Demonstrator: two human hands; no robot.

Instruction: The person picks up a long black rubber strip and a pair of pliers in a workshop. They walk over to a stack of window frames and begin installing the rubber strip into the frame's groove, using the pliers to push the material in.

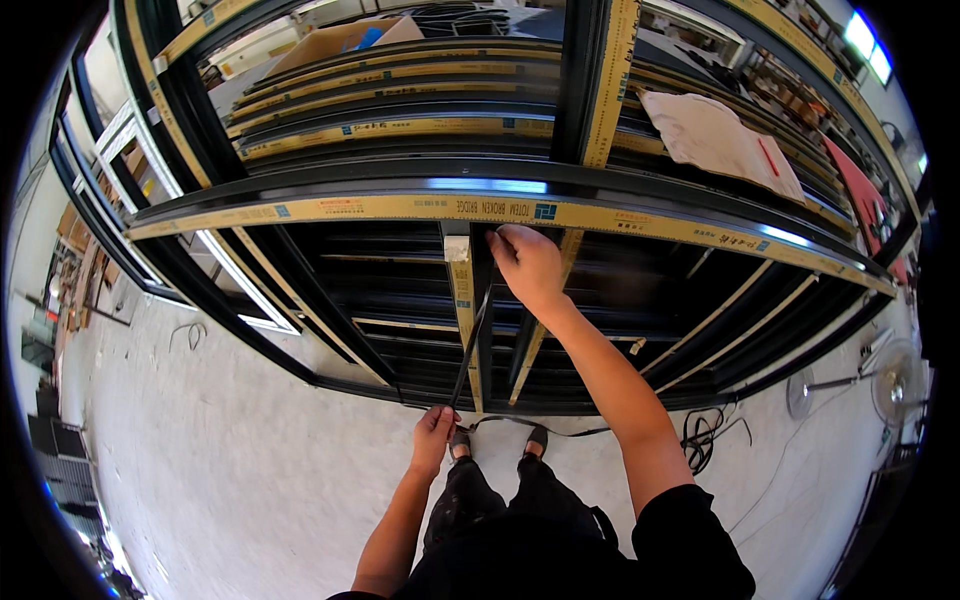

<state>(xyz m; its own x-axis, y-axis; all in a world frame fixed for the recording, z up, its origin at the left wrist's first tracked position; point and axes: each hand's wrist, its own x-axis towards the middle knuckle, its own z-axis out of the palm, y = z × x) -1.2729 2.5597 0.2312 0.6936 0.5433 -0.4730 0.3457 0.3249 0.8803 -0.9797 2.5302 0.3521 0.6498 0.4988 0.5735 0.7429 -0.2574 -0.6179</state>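
Observation:
A large black metal frame stands upright before me, its crossbar faced with yellow printed film. Beneath the bar, my right hand is closed, fingertips pressed at the slot beside a vertical post. A thin black rubber strip slants from those fingers down to my left hand, which pinches it low down, above my feet. The strip looks soft and slightly twisted. My right fingertips partly hide its upper end.
Loose strip runs along the floor to a black coil at right, near a standing fan. More film-covered bars lie behind the frame. A pale sheet rests on them at right, a cardboard box at back left.

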